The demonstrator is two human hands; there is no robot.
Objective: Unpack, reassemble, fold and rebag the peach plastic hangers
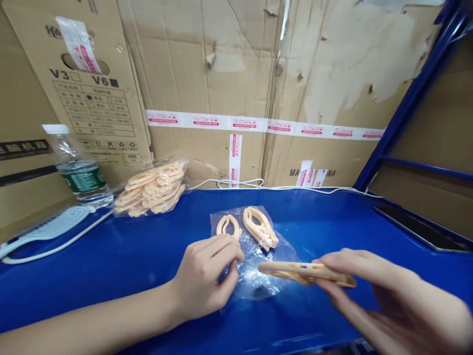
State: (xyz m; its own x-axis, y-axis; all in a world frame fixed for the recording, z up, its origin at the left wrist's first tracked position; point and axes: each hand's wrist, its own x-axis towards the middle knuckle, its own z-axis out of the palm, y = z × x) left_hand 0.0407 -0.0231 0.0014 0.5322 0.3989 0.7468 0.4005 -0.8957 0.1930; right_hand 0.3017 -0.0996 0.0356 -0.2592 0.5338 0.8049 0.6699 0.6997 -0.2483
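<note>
A clear plastic bag point(258, 283) lies flat on the blue tabletop, with two beige plastic loop-shaped pieces in or on it: one piece point(229, 224) just beyond my left fingers and another piece point(258, 227) to its right. My left hand point(212, 273) rests over the bag's left edge, fingers curled and thumb close to them, apparently pinching the film; the exact grip is partly hidden. Between thumb and fingers, my right hand point(380, 291) holds a similar flat beige plastic piece point(295, 270) edge-on, raised above the table at the bag's right side.
At the back left, a bag of several stacked beige pieces point(155, 190) stands beside a water bottle point(81, 170). A pale blue fan-like object point(59, 224) and white cable point(236, 182) lie nearby. A phone point(417, 227) is at right. Cardboard point(207, 84) walls the back.
</note>
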